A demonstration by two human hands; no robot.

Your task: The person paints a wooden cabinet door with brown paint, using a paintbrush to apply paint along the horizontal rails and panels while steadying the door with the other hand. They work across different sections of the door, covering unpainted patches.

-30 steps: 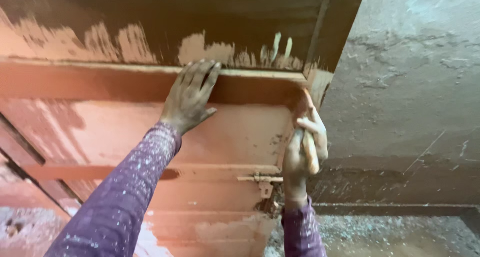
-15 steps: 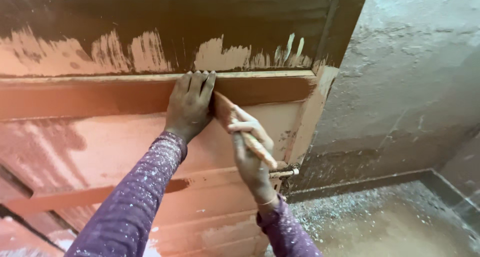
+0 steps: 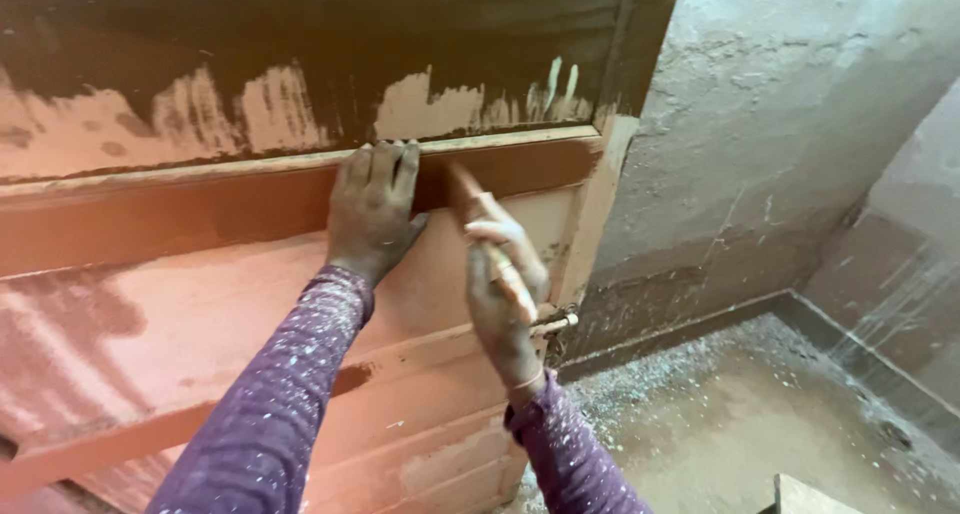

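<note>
Against the upper cross rail of a wooden door (image 3: 250, 304), as seen from the head camera, the left hand (image 3: 372, 212) is laid flat, its fingers spread and pressed to the reddish-brown painted band, with the fingertips reaching the rail's top edge. Nothing is held in this hand. Just to its right, a paintbrush (image 3: 482, 226) is pinched in the closed grip of the right hand (image 3: 505, 284); the brush handle is angled up and to the left, and its tip is seen touching the rail near the left hand's little finger. Both arms are covered by purple sleeves (image 3: 270, 414) flecked with pale specks. Above the rail, the door panel is dark brown with ragged patches of pale primer; below it, the panels are coated in a salmon-pink tone. A metal latch (image 3: 555, 324) is set at the door's right edge, just beside the right hand. To the right, a rough grey plastered wall (image 3: 780, 144) is met by a dusty concrete floor (image 3: 740, 424)
</note>
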